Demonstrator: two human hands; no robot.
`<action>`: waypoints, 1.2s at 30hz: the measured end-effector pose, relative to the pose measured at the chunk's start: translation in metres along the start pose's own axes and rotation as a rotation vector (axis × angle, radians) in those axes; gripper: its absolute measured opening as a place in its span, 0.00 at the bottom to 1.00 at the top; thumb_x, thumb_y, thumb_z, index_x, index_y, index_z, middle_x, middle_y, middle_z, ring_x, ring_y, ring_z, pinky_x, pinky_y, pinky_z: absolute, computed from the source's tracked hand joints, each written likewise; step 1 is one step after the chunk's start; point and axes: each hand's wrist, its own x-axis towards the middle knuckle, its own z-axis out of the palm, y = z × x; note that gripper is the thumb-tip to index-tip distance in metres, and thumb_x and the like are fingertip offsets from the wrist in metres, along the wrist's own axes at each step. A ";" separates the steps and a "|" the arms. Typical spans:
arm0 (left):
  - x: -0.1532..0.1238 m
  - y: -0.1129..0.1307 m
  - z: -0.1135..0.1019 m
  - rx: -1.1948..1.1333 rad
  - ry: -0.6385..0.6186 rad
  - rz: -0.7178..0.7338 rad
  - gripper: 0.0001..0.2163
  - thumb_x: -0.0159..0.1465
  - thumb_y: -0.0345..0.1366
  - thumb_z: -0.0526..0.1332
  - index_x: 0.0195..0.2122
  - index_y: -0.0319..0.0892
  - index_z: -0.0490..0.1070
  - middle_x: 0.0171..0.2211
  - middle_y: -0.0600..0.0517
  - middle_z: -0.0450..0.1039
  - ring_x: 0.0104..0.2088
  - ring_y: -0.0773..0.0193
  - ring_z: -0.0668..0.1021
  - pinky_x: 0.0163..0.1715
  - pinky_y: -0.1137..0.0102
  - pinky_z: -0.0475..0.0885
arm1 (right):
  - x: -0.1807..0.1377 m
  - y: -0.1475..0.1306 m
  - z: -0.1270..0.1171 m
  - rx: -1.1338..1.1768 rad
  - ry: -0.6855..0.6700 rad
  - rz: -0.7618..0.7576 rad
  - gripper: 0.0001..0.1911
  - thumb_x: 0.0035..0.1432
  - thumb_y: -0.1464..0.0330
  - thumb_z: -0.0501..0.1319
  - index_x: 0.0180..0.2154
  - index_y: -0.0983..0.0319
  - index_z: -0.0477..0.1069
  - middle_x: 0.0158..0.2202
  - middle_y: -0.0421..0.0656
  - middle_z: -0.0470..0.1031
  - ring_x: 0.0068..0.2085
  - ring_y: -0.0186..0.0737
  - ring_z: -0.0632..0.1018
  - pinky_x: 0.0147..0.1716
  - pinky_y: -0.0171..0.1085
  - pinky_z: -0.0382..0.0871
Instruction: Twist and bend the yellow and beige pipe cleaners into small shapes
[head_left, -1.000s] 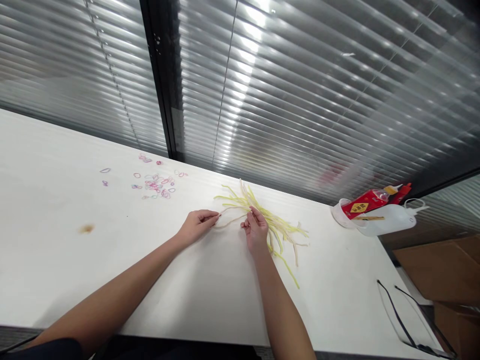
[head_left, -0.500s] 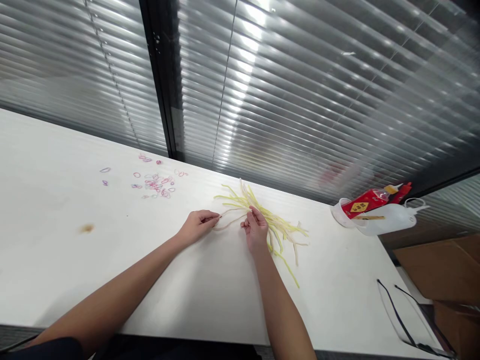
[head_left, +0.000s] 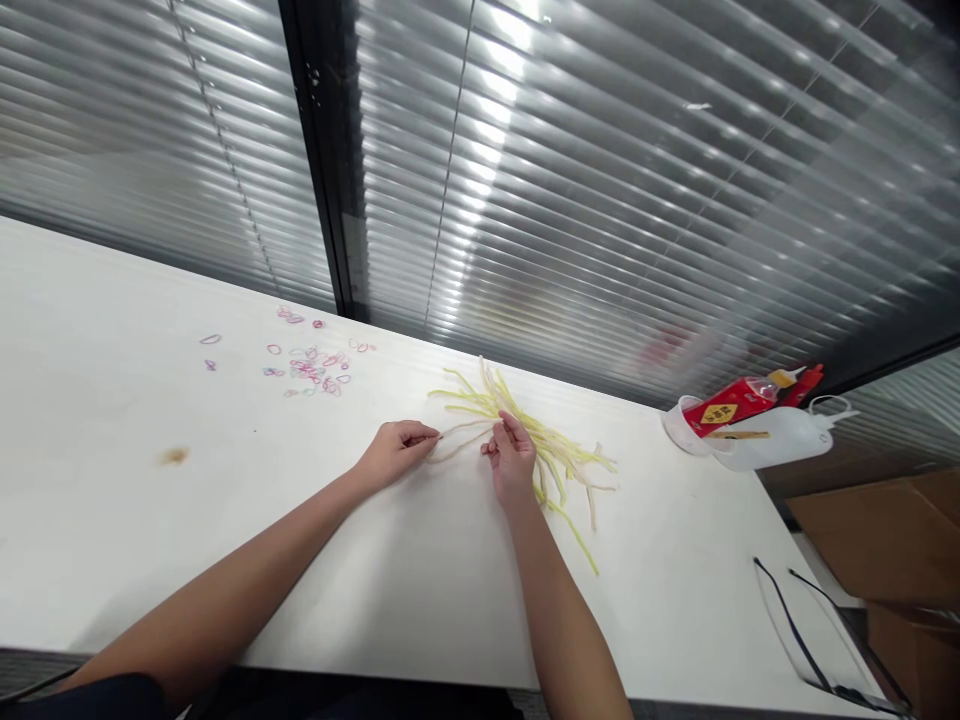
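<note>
A loose pile of pale yellow and cream strands (head_left: 551, 450) lies on the white table (head_left: 150, 520) near the window. My left hand (head_left: 394, 450) pinches one end of a cream strand (head_left: 457, 440). My right hand (head_left: 511, 462) pinches the same strand's other end at the pile's near edge. The strand sags in a shallow curve between the two hands, just above the table.
Several small pink and purple rubber bands (head_left: 311, 365) are scattered at the back left. A white jug on its side with a red packet (head_left: 750, 425) lies at the right. A brown stain (head_left: 172, 457) marks the table. Black-framed glasses (head_left: 810, 630) rest near the right corner. Blinds run behind.
</note>
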 end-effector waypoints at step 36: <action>0.000 -0.007 0.002 0.057 -0.074 0.034 0.24 0.51 0.48 0.66 0.48 0.45 0.74 0.28 0.53 0.72 0.26 0.67 0.67 0.27 0.72 0.64 | 0.006 0.000 -0.008 -0.184 0.117 -0.182 0.16 0.47 0.59 0.66 0.32 0.64 0.69 0.16 0.33 0.66 0.16 0.29 0.67 0.20 0.31 0.62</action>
